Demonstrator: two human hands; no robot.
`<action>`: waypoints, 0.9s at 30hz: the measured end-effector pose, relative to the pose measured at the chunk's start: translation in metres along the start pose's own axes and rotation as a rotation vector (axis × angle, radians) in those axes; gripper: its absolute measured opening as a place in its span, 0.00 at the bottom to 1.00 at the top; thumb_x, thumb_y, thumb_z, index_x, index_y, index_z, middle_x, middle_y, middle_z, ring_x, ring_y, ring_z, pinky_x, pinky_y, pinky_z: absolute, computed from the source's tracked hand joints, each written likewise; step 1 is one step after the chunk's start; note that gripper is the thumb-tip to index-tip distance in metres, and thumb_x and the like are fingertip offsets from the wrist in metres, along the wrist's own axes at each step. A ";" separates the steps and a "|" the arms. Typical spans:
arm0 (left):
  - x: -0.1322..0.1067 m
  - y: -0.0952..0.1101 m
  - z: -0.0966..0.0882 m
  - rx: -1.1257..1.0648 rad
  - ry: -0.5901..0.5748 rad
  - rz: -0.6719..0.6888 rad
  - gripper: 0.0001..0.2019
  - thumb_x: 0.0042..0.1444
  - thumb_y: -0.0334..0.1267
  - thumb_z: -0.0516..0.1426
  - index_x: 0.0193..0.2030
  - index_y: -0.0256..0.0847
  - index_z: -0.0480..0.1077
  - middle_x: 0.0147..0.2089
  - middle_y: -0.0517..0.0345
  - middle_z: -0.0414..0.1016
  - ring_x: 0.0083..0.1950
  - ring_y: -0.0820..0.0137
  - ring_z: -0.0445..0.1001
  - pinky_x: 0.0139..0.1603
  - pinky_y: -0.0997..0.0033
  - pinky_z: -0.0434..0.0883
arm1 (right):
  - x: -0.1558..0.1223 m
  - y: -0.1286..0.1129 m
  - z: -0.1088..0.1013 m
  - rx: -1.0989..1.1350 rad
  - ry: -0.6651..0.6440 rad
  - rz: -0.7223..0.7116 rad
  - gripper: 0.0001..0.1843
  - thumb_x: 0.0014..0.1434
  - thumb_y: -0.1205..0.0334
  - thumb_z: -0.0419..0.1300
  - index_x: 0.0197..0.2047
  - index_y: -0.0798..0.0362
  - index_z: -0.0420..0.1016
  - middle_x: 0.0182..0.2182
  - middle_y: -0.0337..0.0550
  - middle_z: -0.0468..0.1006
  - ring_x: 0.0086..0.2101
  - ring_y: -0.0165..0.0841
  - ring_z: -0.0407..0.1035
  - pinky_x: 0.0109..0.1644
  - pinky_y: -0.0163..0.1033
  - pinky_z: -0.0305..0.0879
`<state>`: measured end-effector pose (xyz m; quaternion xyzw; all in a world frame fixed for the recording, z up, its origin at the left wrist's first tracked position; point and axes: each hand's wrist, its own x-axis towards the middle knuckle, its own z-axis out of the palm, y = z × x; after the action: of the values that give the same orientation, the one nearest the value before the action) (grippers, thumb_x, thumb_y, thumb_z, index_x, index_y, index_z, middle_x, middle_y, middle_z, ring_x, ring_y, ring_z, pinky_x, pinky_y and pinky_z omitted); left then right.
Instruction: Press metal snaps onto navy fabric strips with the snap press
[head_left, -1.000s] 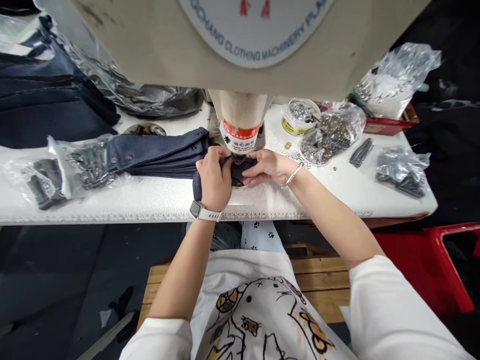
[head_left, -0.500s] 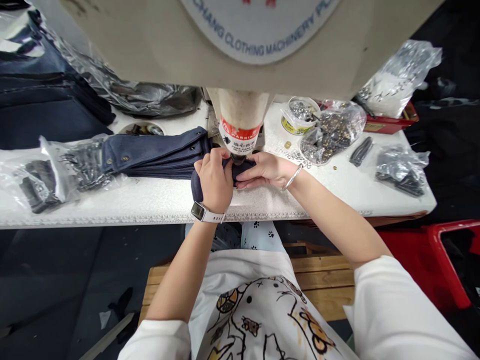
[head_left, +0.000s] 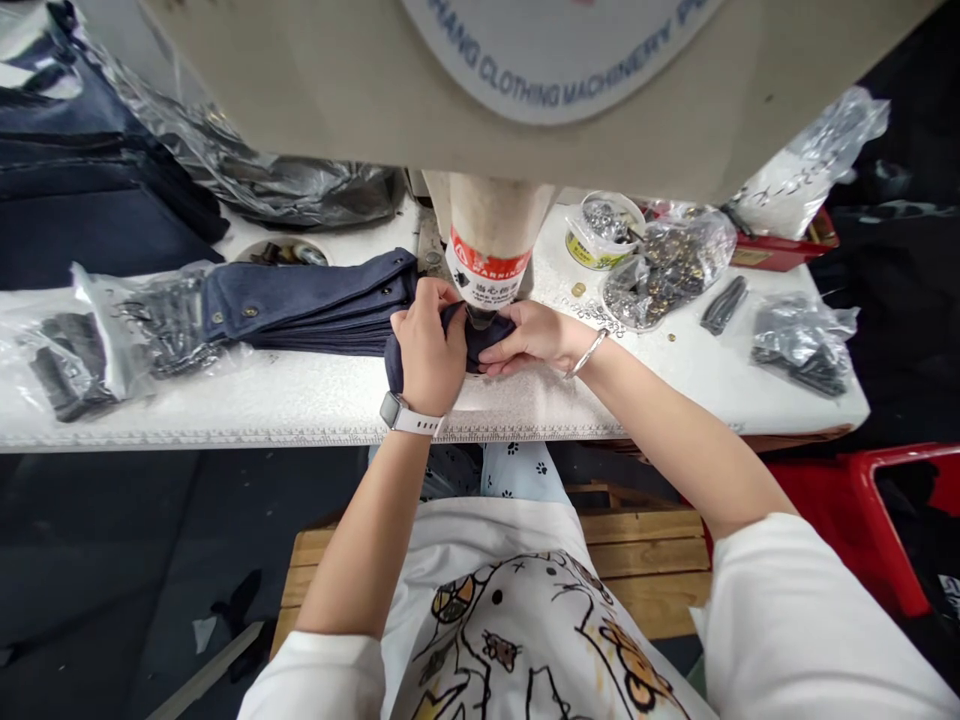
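A dark navy fabric piece [head_left: 478,340] lies under the head of a pressing machine [head_left: 491,240] that carries a red warning label. My left hand [head_left: 431,350], with a watch at the wrist, is closed on the left part of the fabric. From the right, my right hand [head_left: 536,338] pinches the other end between thumb and fingers. The machine's tip comes down between my hands, and whether it touches the cloth cannot be made out. Just left of my left hand lies a stack of navy fabric strips [head_left: 315,300] with metal snaps.
Behind on the right stand a tub of small metal parts [head_left: 600,230] and a plastic bag of snaps [head_left: 667,265]. Bagged dark pieces [head_left: 802,345] lie farther right. Larger navy pieces [head_left: 82,200] and clear bags [head_left: 112,350] occupy the left. A ruler strip [head_left: 300,438] edges the table.
The view has shifted slightly, so the machine head appears a little farther right. Both hands keep their hold on the navy fabric, with hardly any movement.
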<state>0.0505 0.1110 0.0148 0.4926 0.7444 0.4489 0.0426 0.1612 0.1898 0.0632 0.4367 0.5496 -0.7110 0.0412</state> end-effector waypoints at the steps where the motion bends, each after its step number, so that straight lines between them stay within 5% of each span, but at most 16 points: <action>1: 0.001 0.000 0.000 -0.004 0.003 0.000 0.05 0.53 0.29 0.51 0.35 0.43 0.60 0.35 0.57 0.73 0.39 0.64 0.73 0.41 0.63 0.61 | 0.000 0.001 0.000 0.003 -0.001 -0.013 0.12 0.50 0.80 0.61 0.38 0.61 0.69 0.19 0.38 0.76 0.21 0.25 0.73 0.25 0.25 0.72; 18: 0.003 -0.007 -0.001 0.042 -0.038 0.047 0.05 0.51 0.31 0.54 0.35 0.43 0.64 0.35 0.56 0.74 0.41 0.65 0.73 0.42 0.64 0.66 | -0.003 0.009 -0.003 0.098 -0.049 -0.046 0.12 0.52 0.78 0.60 0.40 0.60 0.67 0.21 0.39 0.77 0.23 0.25 0.74 0.28 0.25 0.73; 27: 0.002 -0.004 -0.018 -0.084 -0.111 0.159 0.08 0.53 0.31 0.53 0.40 0.41 0.68 0.44 0.55 0.72 0.47 0.65 0.71 0.47 0.64 0.69 | -0.003 0.008 -0.001 0.107 -0.024 -0.051 0.10 0.51 0.79 0.59 0.35 0.58 0.66 0.21 0.40 0.76 0.24 0.27 0.74 0.29 0.27 0.74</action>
<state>0.0382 0.1009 0.0234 0.5718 0.6801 0.4537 0.0686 0.1682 0.1863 0.0590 0.4156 0.5213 -0.7453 0.0062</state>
